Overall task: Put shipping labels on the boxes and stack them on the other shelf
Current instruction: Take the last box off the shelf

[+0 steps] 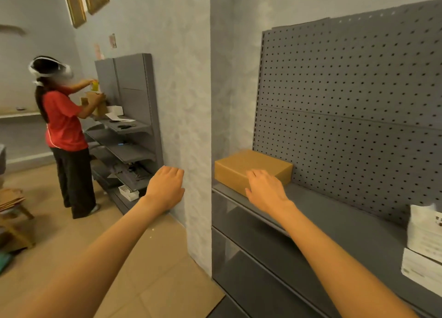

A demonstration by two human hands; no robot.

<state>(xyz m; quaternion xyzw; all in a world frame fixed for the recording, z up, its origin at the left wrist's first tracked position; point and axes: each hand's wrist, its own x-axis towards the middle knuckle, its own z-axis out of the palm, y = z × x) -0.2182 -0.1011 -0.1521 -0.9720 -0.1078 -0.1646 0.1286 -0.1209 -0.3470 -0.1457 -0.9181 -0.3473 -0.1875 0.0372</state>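
Note:
A brown cardboard box lies flat at the left end of the grey shelf, against the pegboard back. My right hand reaches out over the box's near right corner with loose fingers, holding nothing; whether it touches the box I cannot tell. My left hand hangs in the air left of the shelf, in front of the wall corner, with fingers loosely curled and empty. White label sheets sit on the shelf's right end.
A grey pegboard backs the shelf. A wall corner juts out left of it. Farther left a person in a red shirt handles a box at another grey shelving unit. A wooden stool stands at far left.

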